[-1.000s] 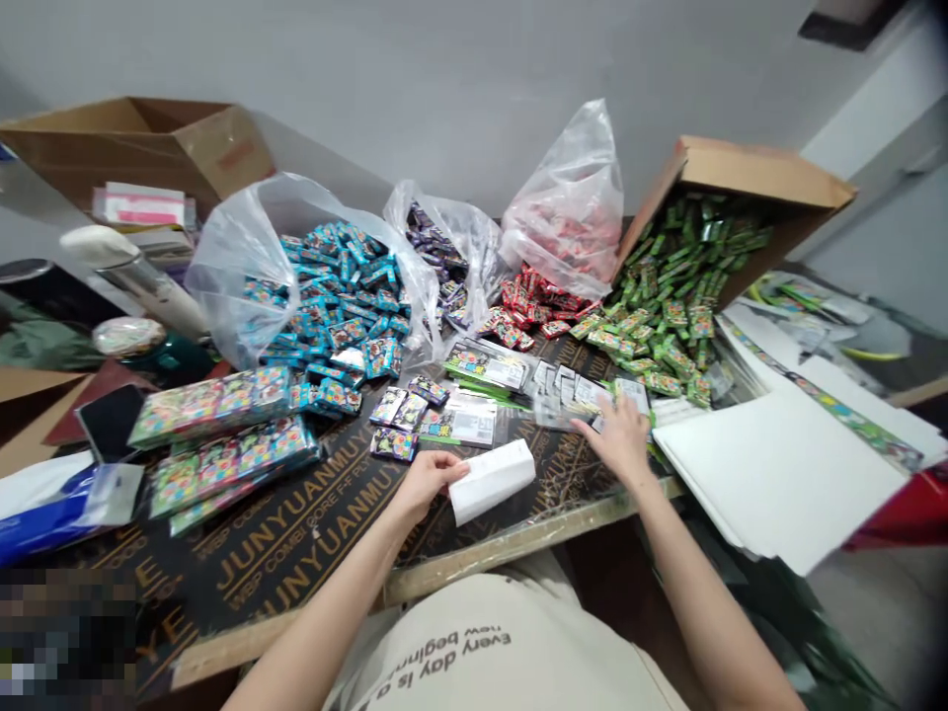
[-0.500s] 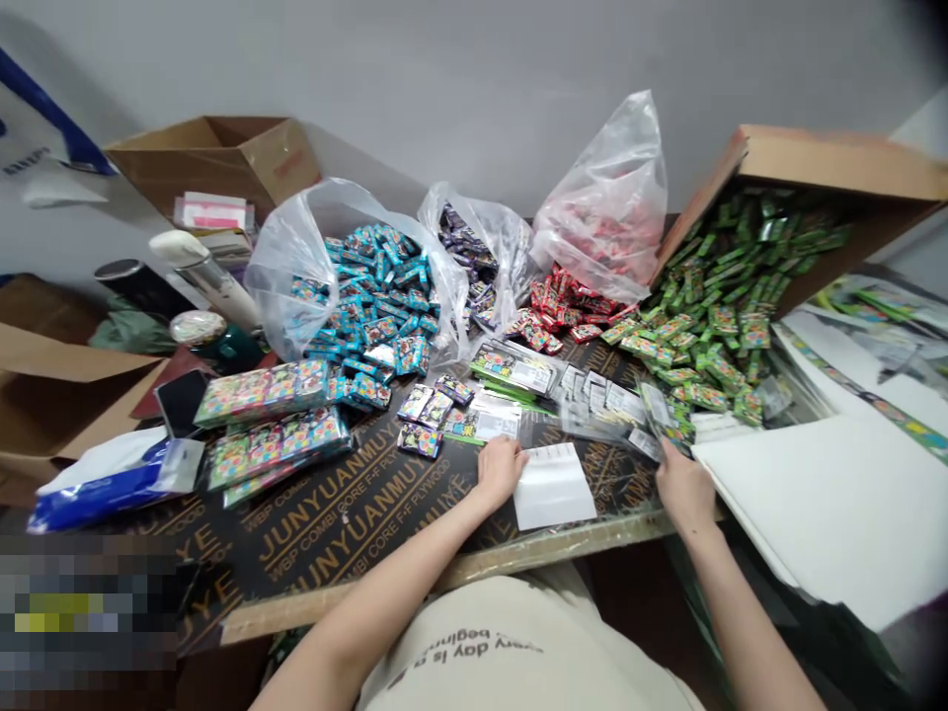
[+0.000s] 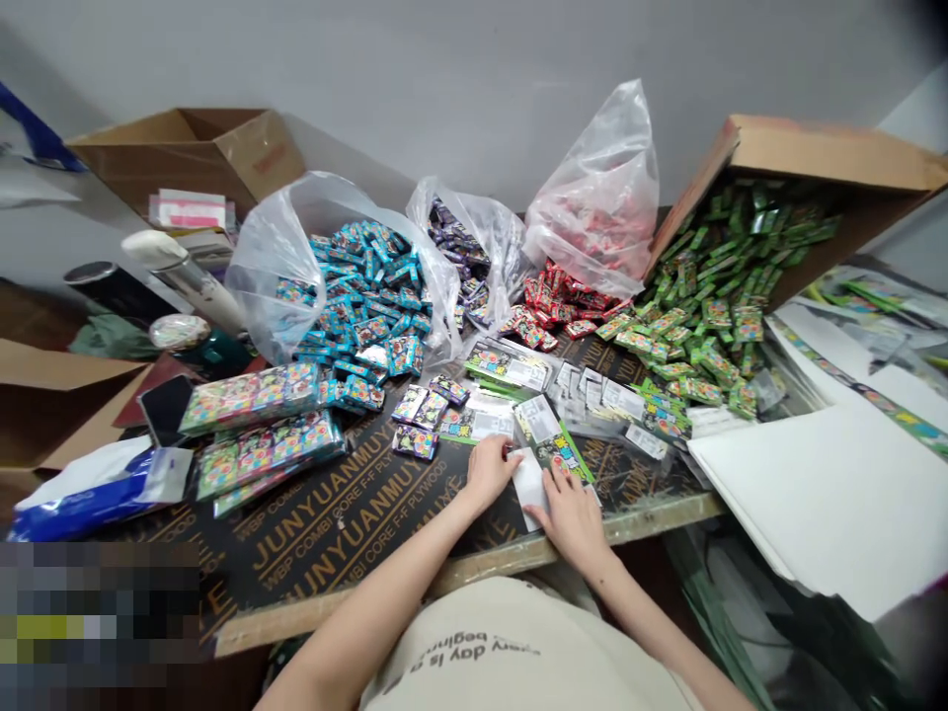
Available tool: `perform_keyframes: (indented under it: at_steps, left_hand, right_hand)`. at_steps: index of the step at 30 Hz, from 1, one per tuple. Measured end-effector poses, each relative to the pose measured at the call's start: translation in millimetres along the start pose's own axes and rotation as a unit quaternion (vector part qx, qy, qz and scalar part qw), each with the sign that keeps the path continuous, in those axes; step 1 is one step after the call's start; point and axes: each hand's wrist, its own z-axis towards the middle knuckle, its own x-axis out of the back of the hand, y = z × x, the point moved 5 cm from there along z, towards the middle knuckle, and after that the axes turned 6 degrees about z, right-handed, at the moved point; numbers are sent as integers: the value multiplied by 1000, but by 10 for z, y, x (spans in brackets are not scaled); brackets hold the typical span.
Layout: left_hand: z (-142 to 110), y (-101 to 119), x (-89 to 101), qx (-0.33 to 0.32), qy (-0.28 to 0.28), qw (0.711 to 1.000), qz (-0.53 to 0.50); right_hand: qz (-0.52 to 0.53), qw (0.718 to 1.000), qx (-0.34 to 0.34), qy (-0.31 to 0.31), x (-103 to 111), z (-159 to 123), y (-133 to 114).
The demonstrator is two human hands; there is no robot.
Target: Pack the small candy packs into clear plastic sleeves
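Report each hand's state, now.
Left hand: fingers curled at the edge of the white paper; grip cannot be told.
Right hand: thumb apart from fingers, at the white paper and green-printed packet; grip cannot be told.

Plain grey wall [image 3: 444, 69] spans the far side, smooth, its upper part bare. Second, paler wall surface [image 3: 914, 128] at far right, set at an angle. Work table [image 3: 355, 513] stands against the far wall: dark plywood top, gold-brown lettering running diagonally, "JUNYUANMUYE" legible. Near edge [image 3: 474, 573] light wood, slightly shiny. Below it, deep shadow. Greyish floor [image 3: 874, 662] at near right, blurred. Light soft, even; source out of view. Faint shadow on wall, far left.
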Motion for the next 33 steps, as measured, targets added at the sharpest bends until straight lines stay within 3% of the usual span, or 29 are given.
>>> perform_keyframes:
  at_steps: [5,9,14,17,21,24,26,29,31,33]
  left_hand:
    - [36,-409,420,-89,62,989,97]
    - [-36,-639,487,-148,25,975,166]
    - [-174,-682,554,-158,-4,976,149]
    - [-61,-676,607,-149,-65,978,130]
    - [336,-659,656,-149,-103,975,129]
    - [621,-623,664,-158,-113,972,132]
    - [747,-594,669,-156,-115,969,151]
    - [850,-551,686,-138,-119,966,181]
    - [889,-527,712,-126,-122,969,173]
    - [916,-512,762,-116,-118,974,153]
  right_hand:
    - [20,999,19,35,95,119,243]
    - [50,994,9,100,191,384,380]
    - [71,992,-53,85,193,637,493]
    - [152,981,-73,93,123,699,596]
    - [354,927,-97,81,26,818,845]
    - [506,860,-67,0,70,947,995]
    - [547,835,-23,-56,184,1005,1032]
    - [498,853,59,-144,305,1002,950]
    - [401,893,103,-175,288,957,842]
    - [272,944,120,-143,247,921,754]
